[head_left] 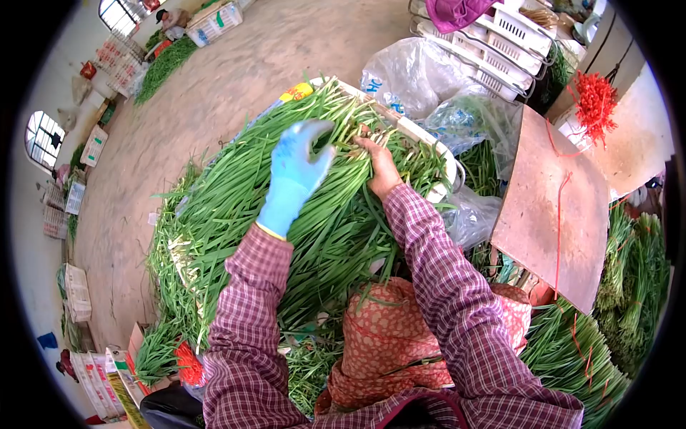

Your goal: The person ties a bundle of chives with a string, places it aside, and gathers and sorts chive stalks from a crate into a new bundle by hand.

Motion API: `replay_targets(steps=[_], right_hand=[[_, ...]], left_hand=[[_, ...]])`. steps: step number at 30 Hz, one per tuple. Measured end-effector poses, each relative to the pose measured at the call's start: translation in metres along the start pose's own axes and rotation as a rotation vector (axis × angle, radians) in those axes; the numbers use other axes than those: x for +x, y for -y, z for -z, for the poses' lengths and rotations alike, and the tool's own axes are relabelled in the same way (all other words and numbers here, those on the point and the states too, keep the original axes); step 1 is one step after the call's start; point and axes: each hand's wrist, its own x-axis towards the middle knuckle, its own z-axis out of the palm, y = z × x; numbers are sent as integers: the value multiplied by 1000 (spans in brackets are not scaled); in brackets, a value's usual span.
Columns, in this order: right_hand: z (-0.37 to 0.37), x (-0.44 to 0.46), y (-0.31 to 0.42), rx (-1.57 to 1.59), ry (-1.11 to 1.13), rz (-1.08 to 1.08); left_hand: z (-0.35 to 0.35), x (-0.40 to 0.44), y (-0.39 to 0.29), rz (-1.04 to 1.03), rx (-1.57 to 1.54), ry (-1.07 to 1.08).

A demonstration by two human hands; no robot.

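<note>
A big heap of long green garlic chives (236, 189) lies in front of me, pale stem ends towards the upper right. My left hand (296, 161), in a blue glove, is over the heap with thumb and fingers apart and nothing between them. Bare, my right hand (384, 166) is closed round some chives near their stem ends, just right of the glove. Its fingertips are partly hidden among the stalks. A pale rim (446, 161) shows along the heap's far right side.
At right, a brown board (543, 204) carries red ties (594, 104). Tied chive bundles (572, 357) lie below it. Plastic bags (411, 75) and stacked white crates (493, 53) stand beyond the heap. Another person (171, 21) is at the far upper left.
</note>
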Motion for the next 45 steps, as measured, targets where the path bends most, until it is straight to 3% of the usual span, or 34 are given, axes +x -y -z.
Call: replay_targets(steps=[2,4,7,9,12,13,19,23,29,31,33,34,35,36,37,38,39,40,41,42,43,45], right_hand=[[-6,-19,6,-5,-12,14],[-11,-46,16,-70,-5,126],[-25,-90,34,-66,28,255],[-17,-91,33,-70,33,288],[-11,-85,28,-46,41,276],[-10,-84,27,-45,43,276],[-22,-75,20,-118,-51,314],[-36,-86,33,-290,64,345],[-72,-111,48,-456,78,644],[-95,-134,71,-474,92,705],[-116,-160,109,-495,130,769],[-128,-174,132,-630,93,883],[-146,-197,153,-626,8,1005],[-150,-205,178,-550,95,1030],[-153,-213,203,-474,184,1048],[-162,-235,224,-524,279,1223],[-169,-251,239,-413,441,1149],[-173,-262,247,-281,469,1059],[-178,-271,245,-153,496,965],[-170,-272,252,-558,404,1169],[-169,-271,248,-828,231,1176],[-165,-268,224,-1022,274,1106]], left_hand=[[-1,15,11,4,-81,-10],[-18,19,23,23,-478,63],[-30,21,15,27,-615,235],[-43,21,24,-7,-550,270],[-49,17,19,78,-366,415],[-51,14,17,140,-429,434],[-49,-8,-7,59,-299,193],[-38,-18,-11,74,-362,165],[5,-27,-9,168,-524,169],[21,-27,14,292,-423,364],[39,-49,32,148,-258,364],[19,-58,80,55,-223,427],[13,-78,104,46,-380,481],[16,-103,116,-139,-159,298],[30,-121,113,-50,-50,334],[55,-126,85,180,-67,471],[64,-134,96,208,-168,456],[78,-141,81,439,-418,343],[120,-142,53,532,-190,279],[107,-146,126,362,-699,150],[133,-146,111,395,-478,-122],[186,-137,98,465,-680,-307]])
